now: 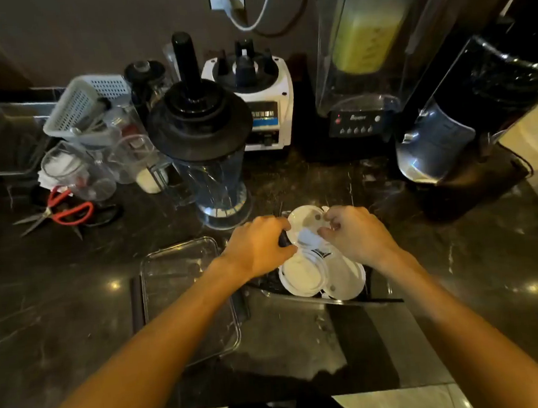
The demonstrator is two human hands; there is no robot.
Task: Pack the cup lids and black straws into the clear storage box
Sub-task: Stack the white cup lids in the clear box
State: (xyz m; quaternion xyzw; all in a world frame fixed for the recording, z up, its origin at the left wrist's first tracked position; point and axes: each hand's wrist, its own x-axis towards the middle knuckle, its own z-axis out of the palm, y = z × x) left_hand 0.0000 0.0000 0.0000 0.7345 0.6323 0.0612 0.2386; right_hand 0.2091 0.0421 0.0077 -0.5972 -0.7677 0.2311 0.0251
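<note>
Two outstretched arms, left hand [258, 246] and right hand [354, 235] both pinching cup lids [307, 220].

Both hands [306, 239] handle white cup lids [305, 271] over the clear storage box [377, 292].

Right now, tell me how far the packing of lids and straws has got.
Done: several white cup lids already lie in the clear storage box. In hand: the left hand grips something dark, perhaps the black straws, at the box's far left, and the right hand pinches among the lids at the far end. Left: settling these in; the clear lid beside the box is not on.
</note>
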